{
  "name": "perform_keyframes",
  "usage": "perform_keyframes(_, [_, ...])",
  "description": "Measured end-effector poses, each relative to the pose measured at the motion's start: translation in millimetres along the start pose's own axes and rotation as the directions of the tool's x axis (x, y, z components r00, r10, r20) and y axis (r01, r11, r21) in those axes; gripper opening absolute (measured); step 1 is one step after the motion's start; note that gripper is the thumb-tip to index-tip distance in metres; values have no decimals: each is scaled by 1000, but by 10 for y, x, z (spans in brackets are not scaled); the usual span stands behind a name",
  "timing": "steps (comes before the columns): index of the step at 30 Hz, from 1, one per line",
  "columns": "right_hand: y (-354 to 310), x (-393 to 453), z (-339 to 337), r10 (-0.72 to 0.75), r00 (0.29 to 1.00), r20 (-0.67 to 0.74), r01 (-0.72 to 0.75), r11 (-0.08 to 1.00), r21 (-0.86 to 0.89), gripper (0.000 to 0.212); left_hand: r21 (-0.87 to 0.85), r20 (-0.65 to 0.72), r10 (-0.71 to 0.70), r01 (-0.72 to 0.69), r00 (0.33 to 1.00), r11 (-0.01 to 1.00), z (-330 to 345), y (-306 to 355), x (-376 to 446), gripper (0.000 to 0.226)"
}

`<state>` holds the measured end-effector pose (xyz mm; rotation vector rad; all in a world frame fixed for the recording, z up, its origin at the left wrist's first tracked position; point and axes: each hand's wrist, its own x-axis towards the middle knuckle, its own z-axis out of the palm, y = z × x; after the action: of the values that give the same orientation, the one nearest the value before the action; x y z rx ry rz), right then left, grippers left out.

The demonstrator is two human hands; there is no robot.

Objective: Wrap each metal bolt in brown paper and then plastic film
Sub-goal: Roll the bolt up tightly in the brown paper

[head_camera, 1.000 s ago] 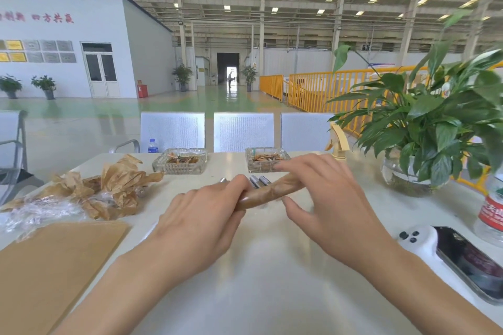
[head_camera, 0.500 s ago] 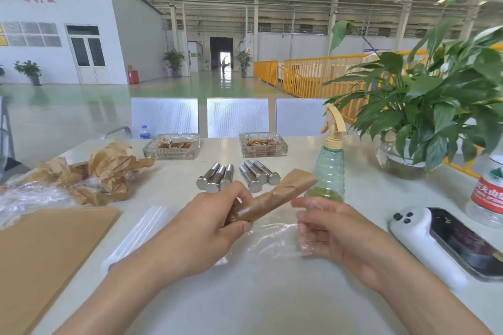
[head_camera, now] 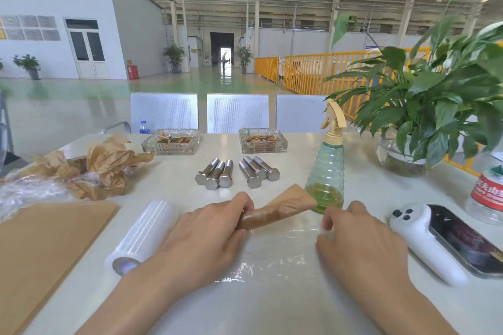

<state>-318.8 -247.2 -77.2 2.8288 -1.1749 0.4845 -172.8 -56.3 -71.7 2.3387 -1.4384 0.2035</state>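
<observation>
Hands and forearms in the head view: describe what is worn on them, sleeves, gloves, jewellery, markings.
Both the left hand and the right hand are bare, with no gloves. No rings show on the fingers, and no watch or band at either wrist. Both forearms are uncovered down to the bottom edge of the frame, so no sleeve is in view. No markings are visible.

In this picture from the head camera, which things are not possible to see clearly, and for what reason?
1. Bolt inside the paper-wrapped roll: hidden by brown paper; the left hand covers its near end.
2. Plastic film sheet: transparent, its edges fade into the table.
3. Right hand: its fingertips are blurred, so a pinch on the film is uncertain.
4. Water bottle: cut off by the right edge.
</observation>
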Motion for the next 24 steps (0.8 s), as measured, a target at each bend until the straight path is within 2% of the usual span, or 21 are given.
perform_keyframes(2, [8, 26, -57, 13, 996, -84, -1, 992, 130, 11, 6, -30, 7, -7, 1000, 1000, 18, -11, -15, 22])
perform_keyframes(3, [24, 66, -101, 42, 995, -87, -14, 952, 306, 10, 5, -48, 7, -7, 999, 1000, 16, -17, -9, 22])
perform_keyframes(4, [31, 123, -146, 70, 997, -12, -53, 844, 533, 11, 2, -67, 4, -4, 998, 1000, 8, -18, -3, 22])
perform_keyframes(5, [17, 166, -184, 52, 990, 132, -133, 655, 744, 13, -2, -90, 3, -4, 996, 1000, -1, -11, 10, 22])
perform_keyframes(6, [-31, 177, -213, -21, 958, 284, -245, 449, 859, 15, -4, -115, 5, -6, 993, 1000, -12, 0, 27, 21])
perform_keyframes(7, [-101, 168, -229, -115, 908, 402, -356, 294, 887, 19, -3, -144, 11, -11, 989, 1000, -23, 13, 46, 21])
perform_keyframes(9, [-248, 148, -217, -249, 840, 483, -485, 57, 873, 32, 2, -201, 26, -26, 979, 1000, -32, 51, 86, 19])
perform_keyframes(11, [-395, 179, -183, -290, 838, 462, -514, -137, 847, 35, 22, -224, 39, -35, 974, 999, -18, 90, 127, 20])
perform_keyframes(13, [-500, 225, -147, -248, 864, 438, -496, -269, 826, 32, 71, -211, 45, -31, 976, 997, 14, 136, 150, 21])
perform_keyframes(15, [-569, 264, -110, -196, 880, 432, -475, -341, 811, 25, 113, -185, 34, -13, 982, 994, 34, 161, 143, 20])
perform_keyframes(18, [-623, 276, -44, -194, 893, 407, -451, -395, 800, 13, 112, -163, 45, -27, 986, 993, 22, 143, 124, 19])
perform_keyframes(22, [-668, 300, -47, -203, 902, 380, -431, -413, 802, 17, 122, -165, 82, -62, 983, 991, 31, 98, 114, 28])
perform_keyframes(24, [-691, 310, -37, -170, 904, 393, -427, -378, 821, 19, 148, -195, 83, -55, 977, 988, 73, 97, 125, 39])
